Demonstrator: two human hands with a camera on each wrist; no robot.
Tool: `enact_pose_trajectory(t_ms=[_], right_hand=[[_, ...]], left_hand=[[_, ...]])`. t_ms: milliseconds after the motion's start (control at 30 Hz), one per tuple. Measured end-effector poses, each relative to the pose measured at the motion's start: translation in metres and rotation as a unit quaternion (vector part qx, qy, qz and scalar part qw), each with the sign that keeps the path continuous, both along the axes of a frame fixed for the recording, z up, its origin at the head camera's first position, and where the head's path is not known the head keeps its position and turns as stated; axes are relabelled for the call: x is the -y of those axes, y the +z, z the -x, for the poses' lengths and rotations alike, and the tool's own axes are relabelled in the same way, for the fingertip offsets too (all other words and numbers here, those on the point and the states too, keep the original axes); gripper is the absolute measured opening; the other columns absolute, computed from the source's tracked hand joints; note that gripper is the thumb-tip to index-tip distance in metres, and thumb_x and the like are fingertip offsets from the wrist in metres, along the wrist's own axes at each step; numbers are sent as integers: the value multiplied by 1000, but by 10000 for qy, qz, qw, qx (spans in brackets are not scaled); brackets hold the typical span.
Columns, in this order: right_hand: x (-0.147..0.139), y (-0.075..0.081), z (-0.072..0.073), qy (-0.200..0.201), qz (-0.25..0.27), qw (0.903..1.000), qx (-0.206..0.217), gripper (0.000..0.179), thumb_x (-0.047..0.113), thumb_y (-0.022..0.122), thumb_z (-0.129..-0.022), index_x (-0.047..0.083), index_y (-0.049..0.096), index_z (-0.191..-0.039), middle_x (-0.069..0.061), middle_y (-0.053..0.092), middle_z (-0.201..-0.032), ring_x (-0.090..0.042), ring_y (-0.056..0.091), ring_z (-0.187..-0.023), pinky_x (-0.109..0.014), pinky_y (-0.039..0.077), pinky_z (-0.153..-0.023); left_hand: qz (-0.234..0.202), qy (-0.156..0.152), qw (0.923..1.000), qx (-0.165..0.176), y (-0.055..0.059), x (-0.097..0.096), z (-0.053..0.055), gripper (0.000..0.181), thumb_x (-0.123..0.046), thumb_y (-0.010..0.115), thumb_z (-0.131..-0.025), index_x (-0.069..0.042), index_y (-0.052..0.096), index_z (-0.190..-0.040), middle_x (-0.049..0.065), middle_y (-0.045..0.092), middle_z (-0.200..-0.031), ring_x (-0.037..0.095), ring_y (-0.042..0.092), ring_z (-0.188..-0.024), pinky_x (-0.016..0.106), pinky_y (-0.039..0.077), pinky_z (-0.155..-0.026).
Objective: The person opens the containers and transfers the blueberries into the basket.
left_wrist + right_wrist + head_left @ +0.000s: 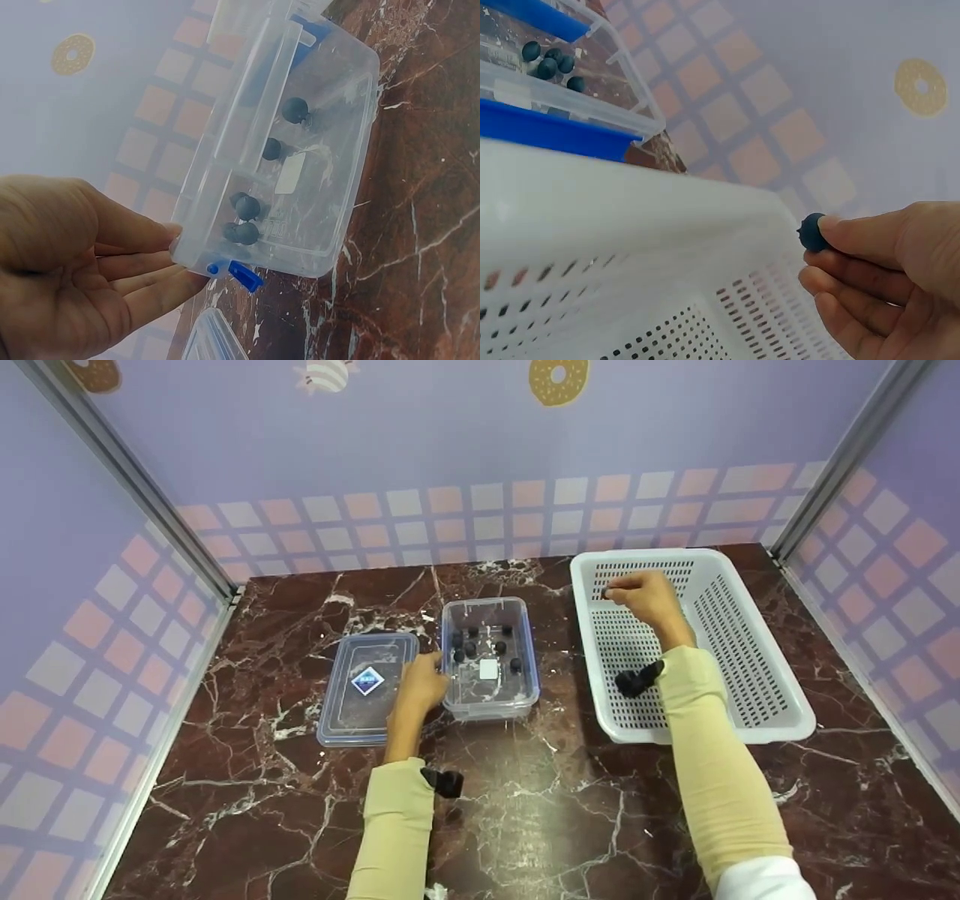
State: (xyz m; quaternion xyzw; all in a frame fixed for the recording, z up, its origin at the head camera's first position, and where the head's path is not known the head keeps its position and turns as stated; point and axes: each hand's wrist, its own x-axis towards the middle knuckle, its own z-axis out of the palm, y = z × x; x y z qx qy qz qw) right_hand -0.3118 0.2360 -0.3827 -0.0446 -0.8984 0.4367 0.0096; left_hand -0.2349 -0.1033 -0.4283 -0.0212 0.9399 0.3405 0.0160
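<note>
My right hand (pixel 649 598) pinches a blueberry (pixel 812 232) between thumb and fingertips, above the far left part of the white basket (pixel 589 660). The berry is dark blue and round, its crown showing in the right wrist view. At the left side of a clear plastic box (pixel 487 709), my left hand (pixel 422 681) holds the wall near its rim, thumb on one side and fingers on the other. Several more blueberries (pixel 295 110) lie scattered on the box floor, near a white square (pixel 488 669). A blue clip (pixel 244 276) hangs from the box beside my left fingers.
A clear lid (pixel 352 724) with a blue diamond label lies left of the box, partly behind my left hand. Patterned walls (pixel 487 427) enclose the dark marble table (pixel 525 825) at the back and sides. The basket's raised rim stands right of the box.
</note>
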Motion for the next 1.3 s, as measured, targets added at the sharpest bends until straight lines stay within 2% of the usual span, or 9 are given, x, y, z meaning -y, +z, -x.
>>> enact_pose_trajectory(t_ms=[333,500,667,867,967,1033,1133,1300], right_hand=[[-12,-14,2,-103,315,9993,142,32,18,64,-90,0,66,-117,-18,68,-111,-9,60,-84,-25,48,-77],[-17,-19,3,-190,553,9978,309,34,17,63,-91,-2,64,-119,-16,68,-110,-8,61,-82,-21,49,-75],[-21,-27,5,-274,777,9955,470,35,17,64,-90,-3,64,-118,-11,68,-104,-8,60,-81,-24,49,-77],[-24,-34,7,-246,700,9941,786,37,18,63,-91,-2,62,-122,-14,65,-111,-13,60,-89,-32,50,-88],[-26,-37,8,-199,680,9934,904,38,19,62,-92,-3,61,-123,-14,65,-112,-14,61,-88,-33,50,-89],[-29,-40,9,-163,735,9924,969,38,17,63,-91,-4,60,-122,-13,66,-107,-12,61,-84,-31,51,-87],[-33,-45,12,-169,889,9894,1140,39,15,64,-90,-8,59,-122,-5,68,-92,-8,60,-75,-28,53,-79],[-36,-55,15,-255,1199,9821,1430,42,9,65,-88,-12,55,-123,7,63,-73,-5,59,-69,-24,54,-74]], left_hand=[[80,-106,9998,-144,-1,1,0,48,1,55,-78,0,59,-127,20,62,-124,37,56,-120,44,43,-102],[119,-126,9995,-259,-4,2,1,46,1,55,-78,0,61,-124,19,65,-119,38,59,-115,45,45,-99],[114,-55,9998,-167,-2,0,0,47,2,54,-78,-1,62,-124,19,66,-118,38,59,-114,47,45,-98],[75,-67,9998,-164,-1,0,-1,45,3,53,-78,-2,64,-121,18,67,-116,35,61,-109,46,46,-97],[20,-43,9999,-128,-1,1,-1,44,2,53,-79,-3,64,-122,17,67,-117,35,61,-110,46,45,-98],[38,-41,9999,-113,-1,1,-1,45,1,54,-80,-3,63,-123,17,66,-119,35,59,-114,46,44,-100],[47,-49,9999,-92,-1,1,-1,48,0,54,-81,-2,59,-128,17,62,-126,35,55,-121,45,42,-103],[40,-59,10000,-28,-1,0,-1,50,1,55,-81,-1,55,-131,17,59,-129,35,52,-125,44,39,-106]])
